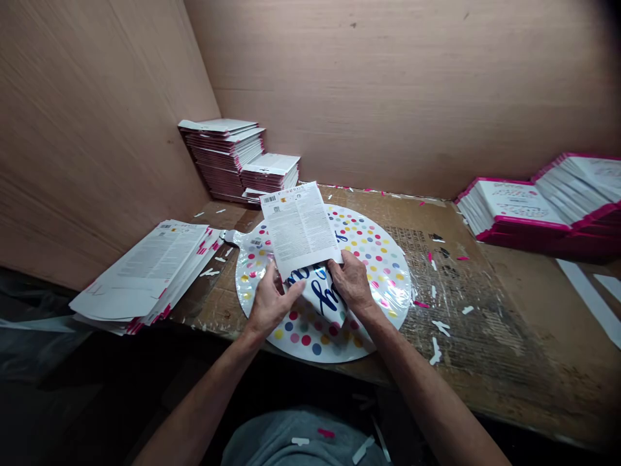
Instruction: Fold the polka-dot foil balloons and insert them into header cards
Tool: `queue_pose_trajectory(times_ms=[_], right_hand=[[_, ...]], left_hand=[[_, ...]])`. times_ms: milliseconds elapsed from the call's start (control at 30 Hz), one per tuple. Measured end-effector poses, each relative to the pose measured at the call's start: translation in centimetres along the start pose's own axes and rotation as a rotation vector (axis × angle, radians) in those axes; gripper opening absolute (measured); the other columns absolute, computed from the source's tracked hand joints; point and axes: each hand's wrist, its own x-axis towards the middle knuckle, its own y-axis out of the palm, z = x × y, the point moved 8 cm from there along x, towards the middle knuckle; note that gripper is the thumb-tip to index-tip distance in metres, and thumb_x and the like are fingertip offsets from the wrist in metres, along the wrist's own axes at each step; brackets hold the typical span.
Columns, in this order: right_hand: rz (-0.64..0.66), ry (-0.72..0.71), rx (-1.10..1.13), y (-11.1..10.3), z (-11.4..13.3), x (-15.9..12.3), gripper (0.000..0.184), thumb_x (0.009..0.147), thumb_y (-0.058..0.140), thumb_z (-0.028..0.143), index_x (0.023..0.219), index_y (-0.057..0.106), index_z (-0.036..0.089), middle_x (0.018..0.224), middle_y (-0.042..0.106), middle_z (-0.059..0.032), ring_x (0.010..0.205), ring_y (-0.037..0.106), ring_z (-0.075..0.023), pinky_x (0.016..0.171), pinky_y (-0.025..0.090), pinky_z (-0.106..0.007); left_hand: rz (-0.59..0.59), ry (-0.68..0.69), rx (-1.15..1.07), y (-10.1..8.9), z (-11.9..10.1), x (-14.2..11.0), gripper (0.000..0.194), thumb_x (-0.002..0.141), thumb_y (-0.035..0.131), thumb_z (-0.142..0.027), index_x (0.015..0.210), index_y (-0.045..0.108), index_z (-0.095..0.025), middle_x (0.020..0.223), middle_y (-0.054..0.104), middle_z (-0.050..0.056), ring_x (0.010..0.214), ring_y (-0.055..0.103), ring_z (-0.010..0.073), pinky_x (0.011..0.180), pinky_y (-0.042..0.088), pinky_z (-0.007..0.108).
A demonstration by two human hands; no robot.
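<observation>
A round foil balloon (325,285) with multicoloured polka dots lies flat on the work table, its tail (237,238) pointing left. Its middle is folded up into a flap printed with blue script (317,294). A printed card (298,230) with a barcode and small text stands tilted above the balloon. My left hand (272,301) rests on the flap, its thumb at the card's lower left edge. My right hand (352,281) grips the card's lower right corner. The balloon's upper middle is hidden behind the card.
A loose stack of printed white sheets (145,272) lies at the left. Dark-edged stacks (220,155) stand in the back corner against plywood walls. Pink-edged packs (514,207) sit at the right. White and pink scraps (439,327) litter the table (485,285).
</observation>
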Motion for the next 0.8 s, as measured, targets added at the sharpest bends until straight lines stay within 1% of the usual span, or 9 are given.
queue_pose_trajectory(times_ms=[100,200,300,400,533,600,667,733,800], right_hand=[[-0.021,-0.027,0.046,-0.8,-0.6,0.0,0.025,0.089,0.045,0.042,0.074,0.05,0.023,0.078,0.063,-0.004,0.072,0.055,-0.0194,0.068,0.041,-0.029],[0.022,-0.016,0.111,-1.5,-1.6,-0.1,0.027,0.088,0.047,0.046,0.078,0.054,0.021,0.079,0.064,-0.0037,0.073,0.056,-0.0196,0.069,0.043,-0.03],[0.115,0.006,0.146,-1.9,-2.3,-0.8,0.033,0.088,0.048,0.049,0.089,0.062,0.019,0.087,0.068,-0.0059,0.079,0.06,-0.0216,0.072,0.048,-0.032],[0.025,-0.058,0.086,-3.3,-1.8,-2.9,0.048,0.089,0.052,0.054,0.116,0.061,0.016,0.115,0.066,-0.0137,0.102,0.063,-0.0275,0.086,0.051,-0.04],[-0.139,-0.514,-0.087,-3.9,1.6,-8.2,0.078,0.09,0.06,0.047,0.153,0.03,0.013,0.152,0.039,-0.0214,0.14,0.039,-0.033,0.11,0.039,-0.051],[-0.142,-0.726,-0.171,-3.1,2.8,-10.7,0.069,0.096,0.051,0.029,0.157,0.021,0.017,0.15,0.044,-0.0196,0.142,0.038,-0.029,0.113,0.038,-0.051],[-0.157,-0.822,-0.174,-2.9,3.2,-11.9,0.063,0.098,0.038,0.014,0.158,0.018,0.019,0.146,0.05,-0.0172,0.141,0.041,-0.0251,0.112,0.04,-0.049],[-0.152,-0.862,-0.118,-3.2,3.3,-12.2,0.062,0.098,0.032,0.01,0.158,0.017,0.018,0.145,0.051,-0.0163,0.142,0.04,-0.0235,0.111,0.042,-0.048],[-0.115,-0.916,-0.1,-3.4,3.6,-12.2,0.06,0.1,0.031,0.012,0.158,0.018,0.017,0.145,0.051,-0.0158,0.142,0.039,-0.0232,0.111,0.043,-0.047]], left_hand=[[0.055,-0.16,-0.458,2.0,1.4,-0.4,0.059,0.073,0.076,-0.043,0.119,0.055,-0.013,0.108,0.073,0.013,0.093,0.071,0.0239,0.085,0.056,0.037],[0.114,-0.236,-0.576,3.5,1.7,-0.4,0.057,0.068,0.082,-0.038,0.114,0.061,-0.013,0.101,0.075,0.011,0.087,0.072,0.0224,0.081,0.057,0.034],[0.07,-0.297,-0.481,4.2,2.7,0.2,0.048,0.066,0.082,-0.038,0.104,0.066,-0.013,0.088,0.076,0.007,0.071,0.07,0.0198,0.065,0.056,0.029],[-0.105,-0.264,-0.262,3.6,3.3,1.3,0.033,0.069,0.078,-0.041,0.083,0.067,-0.014,0.072,0.071,0.003,0.06,0.065,0.0164,0.051,0.049,0.023],[-0.248,-0.199,-0.045,2.3,2.3,1.1,0.029,0.075,0.07,-0.042,0.07,0.064,-0.014,0.065,0.065,0.001,0.063,0.061,0.0155,0.051,0.043,0.021],[-0.139,-0.177,-0.102,2.7,1.1,0.2,0.032,0.074,0.072,-0.046,0.079,0.066,-0.015,0.073,0.068,0.003,0.069,0.063,0.017,0.057,0.047,0.023],[0.076,-0.144,-0.3,3.8,-0.5,-0.9,0.05,0.072,0.072,-0.06,0.092,0.068,-0.015,0.087,0.072,0.007,0.08,0.066,0.0212,0.068,0.053,0.028],[0.248,-0.132,-0.539,4.7,-2.1,-1.8,0.075,0.071,0.056,-0.082,0.106,0.067,-0.016,0.1,0.072,0.011,0.093,0.067,0.0274,0.077,0.055,0.036],[0.261,-0.148,-0.689,4.8,-2.6,-1.4,0.096,0.071,0.031,-0.094,0.116,0.066,-0.016,0.103,0.072,0.014,0.103,0.065,0.0326,0.082,0.054,0.043]])
